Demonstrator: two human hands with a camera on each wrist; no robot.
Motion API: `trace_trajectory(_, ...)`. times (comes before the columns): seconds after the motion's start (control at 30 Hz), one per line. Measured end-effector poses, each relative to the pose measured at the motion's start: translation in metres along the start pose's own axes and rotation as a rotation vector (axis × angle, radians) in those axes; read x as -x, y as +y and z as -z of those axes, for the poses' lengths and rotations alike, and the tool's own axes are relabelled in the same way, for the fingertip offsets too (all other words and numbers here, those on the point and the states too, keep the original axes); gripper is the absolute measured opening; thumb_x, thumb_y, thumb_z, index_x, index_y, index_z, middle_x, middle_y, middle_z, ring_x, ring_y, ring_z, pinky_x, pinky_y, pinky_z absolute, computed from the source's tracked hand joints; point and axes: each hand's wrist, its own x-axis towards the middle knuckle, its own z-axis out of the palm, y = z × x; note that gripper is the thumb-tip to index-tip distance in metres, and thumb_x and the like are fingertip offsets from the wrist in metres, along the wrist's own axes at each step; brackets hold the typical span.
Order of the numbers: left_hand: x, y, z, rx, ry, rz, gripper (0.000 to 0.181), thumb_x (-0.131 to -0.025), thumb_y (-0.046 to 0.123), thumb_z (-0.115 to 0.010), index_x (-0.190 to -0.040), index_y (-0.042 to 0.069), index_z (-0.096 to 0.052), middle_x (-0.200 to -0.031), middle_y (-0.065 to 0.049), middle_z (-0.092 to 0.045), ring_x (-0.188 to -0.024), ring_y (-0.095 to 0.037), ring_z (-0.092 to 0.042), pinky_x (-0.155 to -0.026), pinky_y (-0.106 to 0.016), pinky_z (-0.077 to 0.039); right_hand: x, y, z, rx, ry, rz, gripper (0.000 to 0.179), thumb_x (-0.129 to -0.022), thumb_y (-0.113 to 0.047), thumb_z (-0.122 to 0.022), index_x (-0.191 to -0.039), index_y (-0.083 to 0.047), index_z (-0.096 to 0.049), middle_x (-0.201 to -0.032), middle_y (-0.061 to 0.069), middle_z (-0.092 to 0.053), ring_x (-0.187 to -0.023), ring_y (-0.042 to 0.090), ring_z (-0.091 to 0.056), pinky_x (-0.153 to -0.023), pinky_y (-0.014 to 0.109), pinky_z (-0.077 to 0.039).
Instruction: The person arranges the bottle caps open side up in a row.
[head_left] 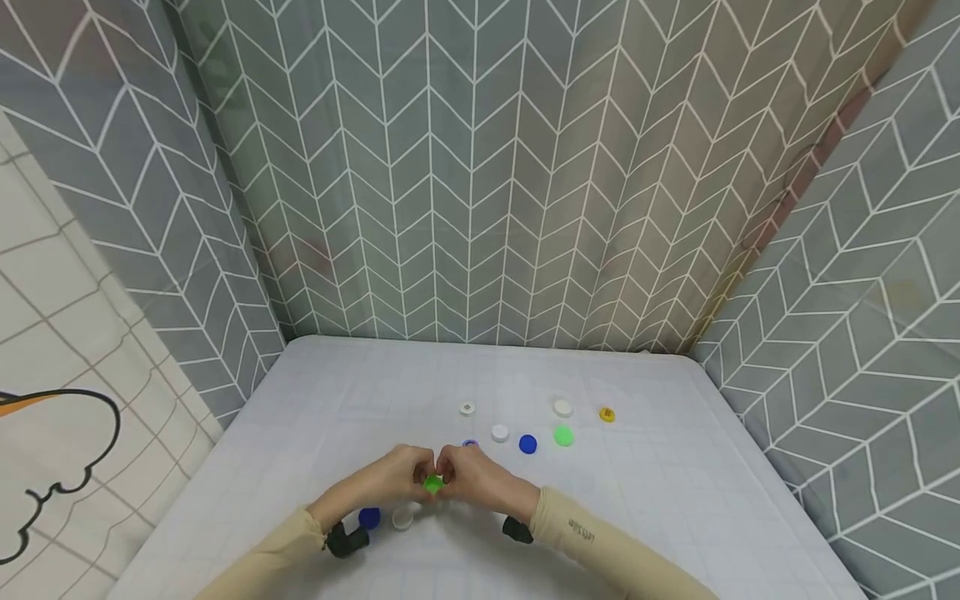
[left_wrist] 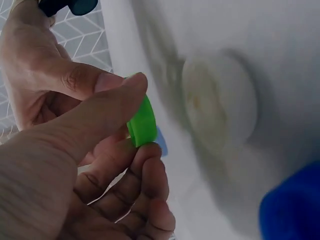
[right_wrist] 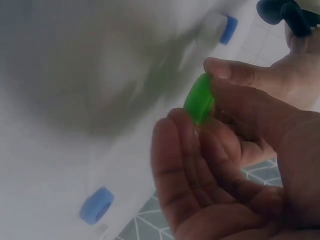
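Both hands hold one bright green bottle cap [head_left: 433, 484] between them, a little above the white table. My left hand [head_left: 395, 476] pinches it from the left with thumb and fingers, and my right hand [head_left: 476, 480] grips it from the right. The left wrist view shows the green cap [left_wrist: 144, 125] on its side, with thumbs and fingertips at its rim. In the right wrist view, the thumb and index finger lie close to the green cap [right_wrist: 200, 100] too. Beneath the left hand lie a white cap [head_left: 402, 519] and a blue cap [head_left: 369, 518].
Beyond the hands, several caps lie on the white table [head_left: 360, 383]: white [head_left: 499, 433], blue [head_left: 528, 444], light green [head_left: 564, 436] and yellow [head_left: 607, 414]. Another blue cap [head_left: 470, 443] lies just past the right hand. A patterned curtain [head_left: 480, 167] stands behind the table.
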Motion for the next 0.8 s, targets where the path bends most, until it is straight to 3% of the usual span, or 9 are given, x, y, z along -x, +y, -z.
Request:
trace_trajectory(0.3,0.005,0.004,-0.016,-0.05,-0.085,-0.005,0.026,-0.072,0.016,-0.082,-0.078,0.017,-0.057,-0.072,0.011,-0.057,-0.064,0.002,-0.049,-0.058,-0.018,-0.046,0.008,-0.005,-0.009,0.122,-0.104,-0.026,0.014,-0.073,-0.015,-0.082,-0.076,-0.008,-0.071,-0.059,-0.012,-0.053,-0.052,-0.002,-0.04,-0.05,0.012,-0.037)
trace_trajectory(0.57,0.004,0.006,-0.02,-0.188,-0.092,0.03,0.032,-0.067,0.031,-0.086,-0.081,0.025,-0.058,-0.071,0.017,-0.055,-0.067,0.001,-0.047,-0.077,-0.03,-0.036,0.012,-0.005,-0.011,0.101,-0.131,-0.02,0.019,-0.071,-0.023,-0.086,-0.075,-0.012,-0.07,-0.059,-0.014,-0.053,-0.052,-0.003,-0.04,-0.049,0.012,-0.036)
trace_trajectory(0.7,0.005,0.009,-0.02,-0.187,-0.108,0.051,0.034,-0.067,0.033,-0.086,-0.08,0.025,-0.056,-0.072,0.015,-0.054,-0.067,0.0,-0.046,-0.076,-0.032,-0.036,0.012,-0.004,-0.012,0.094,-0.143,-0.019,0.019,-0.073,-0.023,-0.085,-0.075,-0.011,-0.071,-0.057,-0.014,-0.051,-0.051,-0.003,-0.04,-0.047,0.013,-0.036)
trace_trajectory(0.8,0.007,0.01,-0.018,-0.15,-0.128,0.061,0.034,-0.067,0.032,-0.086,-0.081,0.023,-0.056,-0.073,0.013,-0.055,-0.067,0.0,-0.046,-0.07,-0.025,-0.037,0.013,-0.005,-0.013,0.091,-0.146,-0.018,0.017,-0.074,-0.022,-0.084,-0.076,-0.01,-0.072,-0.057,-0.014,-0.053,-0.051,-0.003,-0.041,-0.047,0.012,-0.037)
